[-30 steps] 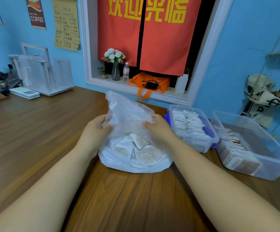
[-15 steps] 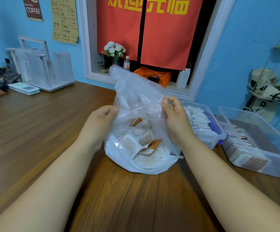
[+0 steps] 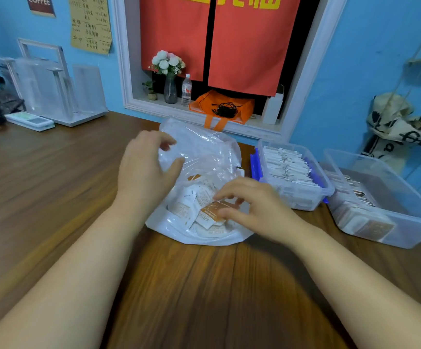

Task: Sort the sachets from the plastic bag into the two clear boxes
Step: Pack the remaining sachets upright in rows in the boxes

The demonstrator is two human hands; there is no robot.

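A clear plastic bag (image 3: pixel 204 152) lies open on the wooden table (image 3: pixel 53 185), with several white and orange sachets (image 3: pixel 189 210) heaped inside. My left hand (image 3: pixel 144 172) holds the bag's upper left edge between thumb and curled fingers. My right hand (image 3: pixel 254 210) is in the bag's mouth and pinches an orange-and-white sachet (image 3: pixel 210 214) on top of the heap. To the right stand two clear boxes: the nearer box (image 3: pixel 302 195) holds rows of white sachets, the farther box (image 3: pixel 405 222) holds brown-orange ones.
A clear acrylic stand (image 3: pixel 53 89) and a flat white device (image 3: pixel 29 120) sit at the table's back left. The window sill behind holds a vase of flowers (image 3: pixel 169 81), a water bottle (image 3: pixel 186 90) and an orange bag (image 3: pixel 222 107). A blue lid (image 3: pixel 254 162) lies under the nearer box.
My right hand let go of the bag's raised right edge and dropped into the bag onto the sachets. The bag's top has sagged lower. My left hand stayed at the left edge.
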